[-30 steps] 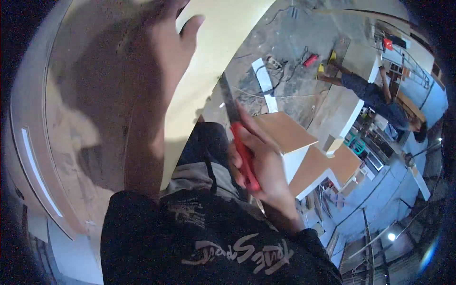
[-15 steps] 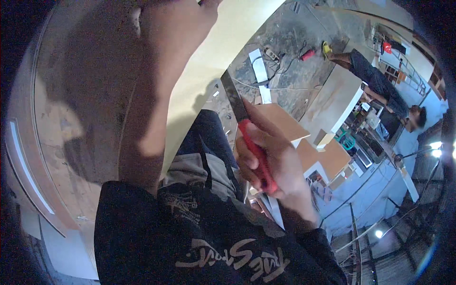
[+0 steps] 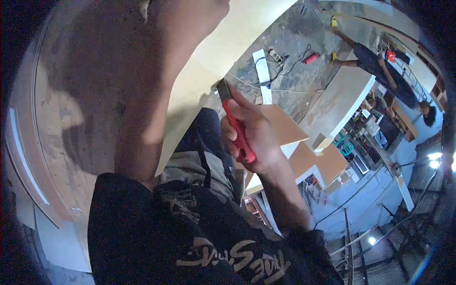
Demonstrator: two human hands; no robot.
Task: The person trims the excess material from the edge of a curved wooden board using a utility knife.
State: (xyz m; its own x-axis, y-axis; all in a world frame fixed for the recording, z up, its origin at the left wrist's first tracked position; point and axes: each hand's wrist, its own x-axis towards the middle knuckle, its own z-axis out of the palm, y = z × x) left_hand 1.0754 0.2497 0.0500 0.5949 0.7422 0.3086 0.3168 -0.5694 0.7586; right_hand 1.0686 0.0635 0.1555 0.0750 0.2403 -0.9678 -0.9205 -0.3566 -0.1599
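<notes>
A pale cream board runs from the top of the view down to my waist. My right hand is wrapped round the red handle of a flat metal file. Its dark blade meets the board's right edge, and the far part of the blade is hidden there. Over the board's upper left lies my left hand, in shadow. Its fingers are cut off by the top of the picture, so I cannot make out whether they grip the board.
On the floor beyond are a white strip, a power strip with cables and a red tool. Brown panels and a long pale worktop stand to the right. Another person in dark clothes is beside the worktop.
My right hand and the file have shifted up and left, and less of the blade shows. The other person has straightened up and turned.
</notes>
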